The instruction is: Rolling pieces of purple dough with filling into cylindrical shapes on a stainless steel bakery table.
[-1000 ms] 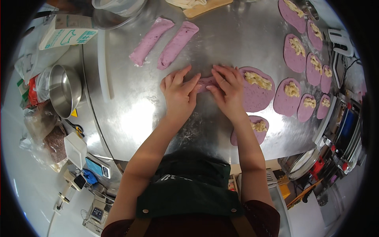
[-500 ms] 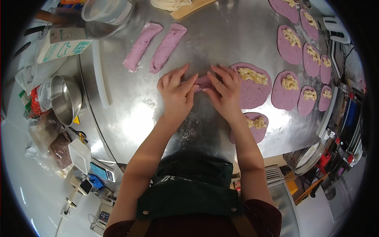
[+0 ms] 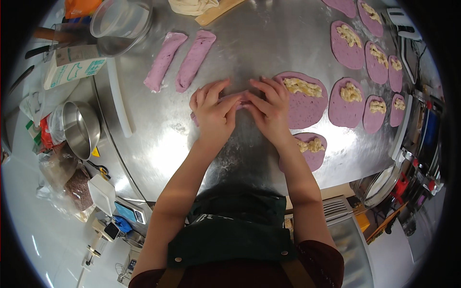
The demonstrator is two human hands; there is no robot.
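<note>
Between my hands lies a purple dough roll (image 3: pixel 238 100), mostly covered by my fingers, on the steel worktop. My left hand (image 3: pixel 214 103) grips its left part, and a bit of dough shows beyond the outer fingers. My right hand (image 3: pixel 267 102) pinches the seam near its right part, thumb and fingertips close to those of the left. Just right of my right hand lies a flat purple dough piece (image 3: pixel 306 109) with a pale, lumpy filling along its upper part. A smaller filled piece (image 3: pixel 313 156) is nearer me, partly behind my right forearm. Two finished-looking rolls (image 3: pixel 164 62) rest at the upper left.
Several more filled dough pieces (image 3: pixel 346 106) are spread along the right side. A white rod (image 3: pixel 118 98) lies at the left beside a steel bowl (image 3: pixel 80 129) and scissors (image 3: pixel 99 169). A clear tub (image 3: pixel 120 21) and a carton (image 3: pixel 74 67) stand at the far left.
My fingers have shifted slightly along the dough, still pinching it; more dough now shows at the left hand's outer side. The whole view has tilted a little.
</note>
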